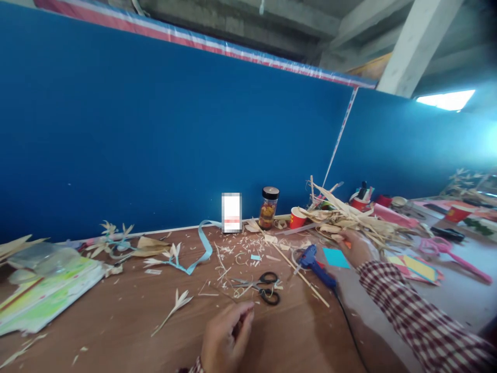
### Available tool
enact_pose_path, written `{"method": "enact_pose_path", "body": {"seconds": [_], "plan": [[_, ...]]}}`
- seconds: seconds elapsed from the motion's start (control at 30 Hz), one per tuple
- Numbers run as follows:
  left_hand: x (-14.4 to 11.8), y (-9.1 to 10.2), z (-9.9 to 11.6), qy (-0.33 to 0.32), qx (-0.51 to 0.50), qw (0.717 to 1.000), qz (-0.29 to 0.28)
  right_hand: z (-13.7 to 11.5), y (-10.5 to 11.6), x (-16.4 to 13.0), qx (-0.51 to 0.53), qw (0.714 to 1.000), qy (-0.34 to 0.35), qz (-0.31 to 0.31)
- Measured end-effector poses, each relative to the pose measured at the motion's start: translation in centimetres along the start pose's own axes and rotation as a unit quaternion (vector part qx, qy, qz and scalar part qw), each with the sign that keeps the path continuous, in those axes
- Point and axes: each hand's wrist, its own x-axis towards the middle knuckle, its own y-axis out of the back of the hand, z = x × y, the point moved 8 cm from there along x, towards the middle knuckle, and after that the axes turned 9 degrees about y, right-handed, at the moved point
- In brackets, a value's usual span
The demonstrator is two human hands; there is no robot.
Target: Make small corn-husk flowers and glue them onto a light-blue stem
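Left hand (227, 334) low on the brown wooden table (116, 316), fingers curled loosely inward, thumb meeting fingertips; whether anything thin is pinched there, impossible to tell. Just beyond it, black-handled steel scissors (259, 286) lying flat among pale straw shavings. Right hand (355, 247), in a red-and-white checked sleeve (419, 316), stretched far forward into the heap of dry pale straw strips (351, 217), fingers reaching among the strips, grip hidden. Beside that hand, a blue hot-glue gun (315, 264) and a turquoise paper square (336, 257). Behind, a red paper cup (297, 217) and a black-lidded jar (268, 207) against the blue wall (155, 129).
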Motion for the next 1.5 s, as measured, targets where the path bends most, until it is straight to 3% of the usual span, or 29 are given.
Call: {"method": "enact_pose_path", "body": {"seconds": [0.07, 0.2, 0.3, 0.4, 0.47, 0.63, 0.7, 0.77, 0.9, 1.03, 1.13, 1.23, 1.3, 1.37, 1.5], "plan": [[-0.1, -0.5, 0.0, -0.018, 0.013, 1.000, -0.020, -5.7, -1.9, -0.1, 0.069, 0.989, 0.093, -0.089], [-0.7, -1.3, 0.9, -0.052, 0.061, 0.996, -0.039, -17.1, -5.9, -2.1, 0.131, 0.951, 0.209, -0.187], [-2.0, -1.1, 1.9, -0.083, 0.092, 0.991, -0.044, -21.6, -9.3, -2.9, 0.126, 0.943, 0.218, -0.219], [-4.1, 0.7, 2.4, -0.142, 0.127, 0.980, -0.060, -22.4, -12.5, -2.8, 0.099, 0.937, 0.205, -0.265], [-5.1, 3.4, 1.5, -0.132, 0.184, 0.973, -0.044, -22.0, -14.2, -2.6, 0.080, 0.930, 0.196, -0.301], [-4.4, 12.5, -2.8, 0.055, 0.346, 0.935, 0.062, -21.1, -16.1, -2.1, 0.071, 0.918, 0.188, -0.343], [-3.5, 14.4, -4.0, 0.111, 0.382, 0.915, 0.074, -21.1, -15.9, -1.9, 0.083, 0.920, 0.187, -0.333], [-2.4, 14.7, -4.6, 0.136, 0.403, 0.903, 0.060, -21.2, -15.2, -1.6, 0.100, 0.927, 0.184, -0.310], [-0.8, 13.4, -5.5, 0.154, 0.425, 0.892, 0.024, -21.6, -13.1, -0.9, 0.144, 0.943, 0.176, -0.242], [0.0, 13.4, -6.4, 0.170, 0.428, 0.887, 0.020, -22.1, -10.5, -1.0, 0.189, 0.950, 0.168, -0.185], [0.5, 14.0, -6.4, 0.182, 0.337, 0.922, 0.059, -22.7, -8.5, -1.8, 0.273, 0.939, 0.151, -0.147], [0.9, 13.0, -6.1, 0.221, 0.066, 0.968, 0.100, -24.0, -7.8, -3.5, 0.429, 0.879, 0.104, -0.180], [1.2, 10.8, -5.9, 0.261, -0.148, 0.947, 0.113, -25.0, -7.9, -4.7, 0.495, 0.840, 0.071, -0.208], [1.7, 7.8, -5.0, 0.262, -0.290, 0.915, 0.100, -25.9, -8.1, -5.8, 0.531, 0.818, 0.049, -0.215], [2.4, 3.5, -4.1, 0.256, -0.392, 0.880, 0.078, -26.8, -8.9, -7.5, 0.569, 0.793, 0.018, -0.218]]}}
